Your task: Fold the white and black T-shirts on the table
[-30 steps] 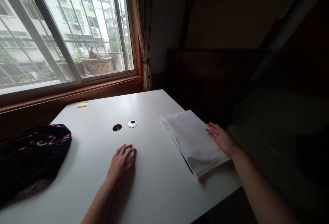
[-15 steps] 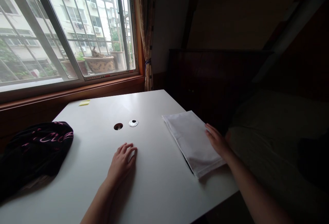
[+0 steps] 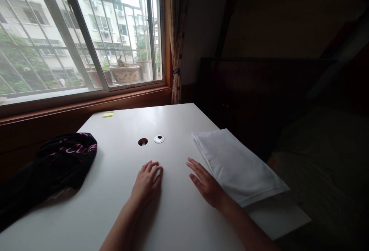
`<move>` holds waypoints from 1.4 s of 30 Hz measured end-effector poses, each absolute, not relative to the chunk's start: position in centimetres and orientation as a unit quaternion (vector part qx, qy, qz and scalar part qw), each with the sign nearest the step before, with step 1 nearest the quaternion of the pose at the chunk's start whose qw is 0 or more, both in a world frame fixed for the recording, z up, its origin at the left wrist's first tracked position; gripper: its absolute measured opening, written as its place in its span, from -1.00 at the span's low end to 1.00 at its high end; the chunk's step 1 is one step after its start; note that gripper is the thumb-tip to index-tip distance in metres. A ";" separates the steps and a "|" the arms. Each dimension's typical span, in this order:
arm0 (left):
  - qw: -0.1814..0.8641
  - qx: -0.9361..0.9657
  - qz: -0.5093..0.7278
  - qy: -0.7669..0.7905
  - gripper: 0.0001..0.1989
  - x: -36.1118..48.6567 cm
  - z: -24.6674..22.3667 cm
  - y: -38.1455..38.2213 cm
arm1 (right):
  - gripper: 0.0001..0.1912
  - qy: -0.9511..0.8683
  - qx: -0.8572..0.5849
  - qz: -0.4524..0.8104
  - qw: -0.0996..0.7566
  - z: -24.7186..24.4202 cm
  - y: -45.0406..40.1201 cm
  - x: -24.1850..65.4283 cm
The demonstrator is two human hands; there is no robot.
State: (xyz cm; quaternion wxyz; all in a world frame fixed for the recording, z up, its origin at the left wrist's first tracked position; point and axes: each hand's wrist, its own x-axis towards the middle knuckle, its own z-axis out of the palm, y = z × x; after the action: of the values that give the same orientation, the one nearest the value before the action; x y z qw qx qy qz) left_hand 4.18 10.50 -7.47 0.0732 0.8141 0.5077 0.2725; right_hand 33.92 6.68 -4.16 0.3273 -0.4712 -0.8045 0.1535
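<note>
My left hand (image 3: 147, 180) rests on the white table (image 3: 173, 212), its fingers loosely bent and apart, with nothing in them. To its right, my right hand (image 3: 205, 183) is held over the table with fingers spread, and it holds nothing. Just beyond the right hand, a folded white cloth (image 3: 236, 166) lies flat along the table's right side. My right wrist and forearm pass in front of its near left corner. Whether the right hand touches the tabletop I cannot tell.
A black garment with pink lettering (image 3: 72, 158) lies bunched on the left. Toward the back are a round cable hole (image 3: 143, 142), a silver grommet cover (image 3: 159, 139) and yellow sticky notes (image 3: 108, 114). A barred window (image 3: 86, 43) and a tied curtain (image 3: 176, 51) stand behind.
My right hand has come off the white cloth and moved left, over the bare tabletop. My left hand stays where it was on the table. The view has turned slightly left.
</note>
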 end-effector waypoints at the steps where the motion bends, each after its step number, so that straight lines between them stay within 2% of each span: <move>1: 0.077 0.812 0.281 0.506 -0.69 4.2 -7.5 10.5 | -0.54 -0.808 -0.468 0.157 0.323 -4.2 6.9 33.0; 9: 0.145 0.754 0.375 0.520 -0.72 3.6 -7.1 11.1 | -0.56 -0.827 -0.440 0.146 0.318 -6.2 8.6 28.4; 17: 0.166 0.731 0.395 0.531 -0.70 3.2 -5.9 11.0 | -0.65 -0.797 -0.423 0.211 0.376 -5.5 8.3 29.1; 22: 0.152 0.705 0.413 0.556 -0.70 2.1 -4.8 10.7 | -0.70 -0.759 -0.424 0.249 0.426 -5.3 8.6 29.4; 26: 0.139 0.646 0.482 0.575 -0.73 -0.2 -3.0 10.5 | -0.71 -0.734 -0.430 0.276 0.448 -5.7 8.9 29.7; 28: 0.102 0.627 0.494 0.594 -0.71 -2.1 -1.7 10.2 | -0.72 -0.729 -0.429 0.285 0.451 -5.9 8.9 29.8; 32: -0.066 0.663 0.399 0.630 -0.66 -8.0 0.0 9.7 | -0.72 -0.731 -0.427 0.296 0.442 -6.1 8.8 29.8; 35: -0.135 0.648 0.305 0.684 -0.56 -13.1 -0.1 9.4 | -0.73 -0.739 -0.423 0.297 0.431 -6.0 8.7 29.7; 37: -0.149 0.585 0.238 0.761 -0.46 -15.9 -0.6 9.1 | -0.73 -0.745 -0.421 0.296 0.425 -5.9 8.7 29.7; 40: -0.117 0.492 0.174 0.845 -0.30 -18.7 -1.5 8.5 | -0.72 -0.747 -0.421 0.298 0.419 -5.8 8.8 29.6; 42: -0.088 0.473 0.153 0.863 -0.30 -20.0 -1.9 8.2 | -0.72 -0.746 -0.422 0.302 0.418 -5.6 8.8 29.6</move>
State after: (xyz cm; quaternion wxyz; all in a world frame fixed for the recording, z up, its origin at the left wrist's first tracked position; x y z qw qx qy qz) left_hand -20.02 8.22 -1.86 -0.0878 0.4728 0.8633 0.1531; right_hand 29.64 8.82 -5.65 0.4177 -0.4224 -0.7456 0.3020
